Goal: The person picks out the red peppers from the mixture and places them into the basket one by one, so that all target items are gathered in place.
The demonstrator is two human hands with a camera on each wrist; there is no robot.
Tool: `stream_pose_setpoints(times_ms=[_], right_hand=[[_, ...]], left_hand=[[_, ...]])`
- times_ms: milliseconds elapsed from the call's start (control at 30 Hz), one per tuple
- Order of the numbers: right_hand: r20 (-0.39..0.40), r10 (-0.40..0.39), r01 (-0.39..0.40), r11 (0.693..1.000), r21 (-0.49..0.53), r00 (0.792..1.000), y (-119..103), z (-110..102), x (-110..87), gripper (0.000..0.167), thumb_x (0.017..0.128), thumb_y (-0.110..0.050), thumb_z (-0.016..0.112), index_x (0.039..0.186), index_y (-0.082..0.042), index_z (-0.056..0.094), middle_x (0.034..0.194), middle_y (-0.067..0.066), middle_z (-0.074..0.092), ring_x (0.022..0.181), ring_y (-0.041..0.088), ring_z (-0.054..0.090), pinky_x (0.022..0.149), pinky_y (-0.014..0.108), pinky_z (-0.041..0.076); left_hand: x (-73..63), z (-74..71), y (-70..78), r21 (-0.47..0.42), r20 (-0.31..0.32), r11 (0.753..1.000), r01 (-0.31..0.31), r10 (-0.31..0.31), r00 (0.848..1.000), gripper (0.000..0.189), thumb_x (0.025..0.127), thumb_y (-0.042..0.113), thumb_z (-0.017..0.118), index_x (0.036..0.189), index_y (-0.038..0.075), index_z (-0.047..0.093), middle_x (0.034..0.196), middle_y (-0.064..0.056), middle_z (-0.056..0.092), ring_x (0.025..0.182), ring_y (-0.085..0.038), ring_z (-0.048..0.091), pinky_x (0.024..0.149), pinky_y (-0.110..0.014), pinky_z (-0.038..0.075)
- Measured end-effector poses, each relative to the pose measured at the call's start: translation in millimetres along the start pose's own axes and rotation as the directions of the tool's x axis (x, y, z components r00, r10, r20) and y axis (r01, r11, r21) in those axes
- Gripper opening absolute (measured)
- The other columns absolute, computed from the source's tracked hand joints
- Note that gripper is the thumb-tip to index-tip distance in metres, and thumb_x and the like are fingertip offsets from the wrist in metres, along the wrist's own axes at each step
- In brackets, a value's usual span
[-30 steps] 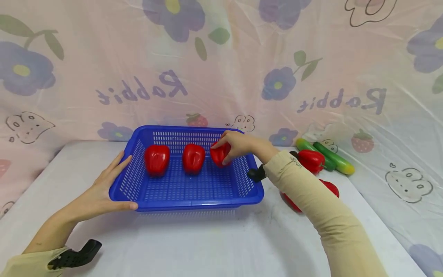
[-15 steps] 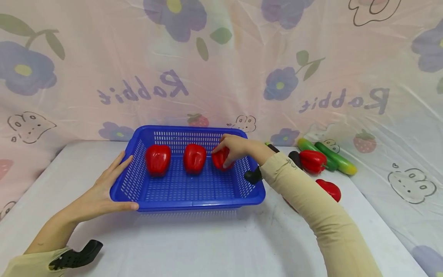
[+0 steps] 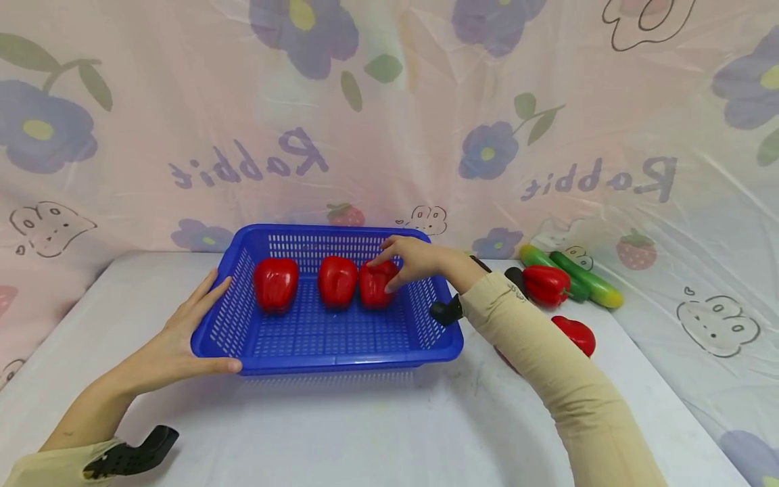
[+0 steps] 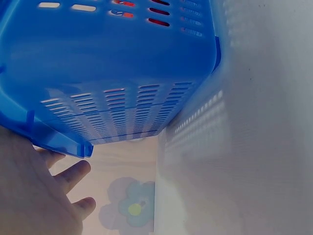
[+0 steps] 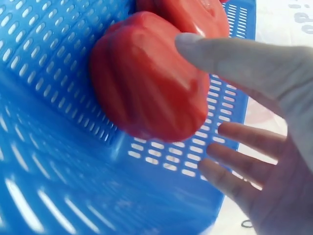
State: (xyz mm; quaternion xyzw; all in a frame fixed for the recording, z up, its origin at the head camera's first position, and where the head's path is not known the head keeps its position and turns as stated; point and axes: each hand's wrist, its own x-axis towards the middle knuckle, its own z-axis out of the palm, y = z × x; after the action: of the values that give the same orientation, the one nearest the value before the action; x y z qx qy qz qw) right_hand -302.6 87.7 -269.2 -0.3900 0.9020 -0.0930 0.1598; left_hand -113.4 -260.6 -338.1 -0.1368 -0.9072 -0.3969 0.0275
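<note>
A blue plastic basket holds a row of red bell peppers: one at the left, a middle bell pepper and a right bell pepper. Spread around the basket's front-left corner, my left hand touches it, thumb along the front rim and straight fingers at the left side. My right hand reaches over the basket's right part. Its fingers are extended and parted around the right bell pepper, and the thumb tip overlaps that pepper in the right wrist view, where the other fingers stand apart from it.
To the right of the basket, another red bell pepper lies beside green cucumbers with yellowish ends. A further red pepper lies nearer, partly behind the right sleeve. Dark, elongated things show behind that arm. A printed curtain hangs behind the table.
The right bell pepper has shifted left, close beside the middle one. My right hand's fingers have loosened and spread from it. My left hand stays at the basket's corner.
</note>
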Motion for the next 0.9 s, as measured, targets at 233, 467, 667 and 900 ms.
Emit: stream_pose_setpoints(times_ms=[233,467,667,900], right_hand=[[-0.014,-0.019,0.018,1.000,-0.014,1.000,3,-2,-3.5,0.055,0.079,-0.024,0.077,0.132,-0.018,0.061,0.145,0.018,0.042,0.137,0.034,0.036,0.110,0.052,0.037],[-0.103,-0.039,0.040,0.999,0.012,0.994,9,-11,-14.3,0.056,0.080,-0.027,0.076,0.133,-0.018,0.059,0.149,0.018,0.037,0.139,0.037,0.032,0.111,0.058,0.032],[-0.197,-0.080,0.094,0.993,0.064,0.977,14,-11,-26.1,0.058,0.081,-0.030,0.075,0.135,-0.019,0.057,0.155,0.016,0.030,0.141,0.037,0.029,0.109,0.059,0.035],[-0.317,-0.130,0.175,0.978,0.118,0.939,18,-7,-36.2,0.063,0.080,-0.030,0.077,0.137,-0.015,0.055,0.154,0.016,0.030,0.137,0.036,0.037,0.102,0.049,0.047]], left_hand=[[0.0,1.0,0.1,0.001,0.008,1.000,0.005,-0.005,1.000,0.117,0.067,0.027,0.083,0.155,0.028,0.007,0.162,-0.003,-0.011,0.143,-0.050,-0.003,0.088,-0.085,0.017],[-0.4,-0.5,-1.7,-0.009,0.011,1.000,0.000,0.000,1.000,0.116,0.068,0.025,0.082,0.155,0.028,0.006,0.162,-0.005,-0.012,0.143,-0.050,-0.006,0.086,-0.087,0.015],[-0.6,-0.4,-2.7,-0.013,0.013,1.000,-0.002,0.002,1.000,0.116,0.068,0.025,0.082,0.156,0.027,0.007,0.162,-0.005,-0.012,0.143,-0.051,-0.006,0.086,-0.086,0.016],[-0.8,-0.3,-3.4,-0.018,0.012,1.000,-0.006,0.006,1.000,0.116,0.068,0.024,0.082,0.155,0.027,0.006,0.162,-0.004,-0.013,0.143,-0.051,-0.006,0.088,-0.086,0.015]])
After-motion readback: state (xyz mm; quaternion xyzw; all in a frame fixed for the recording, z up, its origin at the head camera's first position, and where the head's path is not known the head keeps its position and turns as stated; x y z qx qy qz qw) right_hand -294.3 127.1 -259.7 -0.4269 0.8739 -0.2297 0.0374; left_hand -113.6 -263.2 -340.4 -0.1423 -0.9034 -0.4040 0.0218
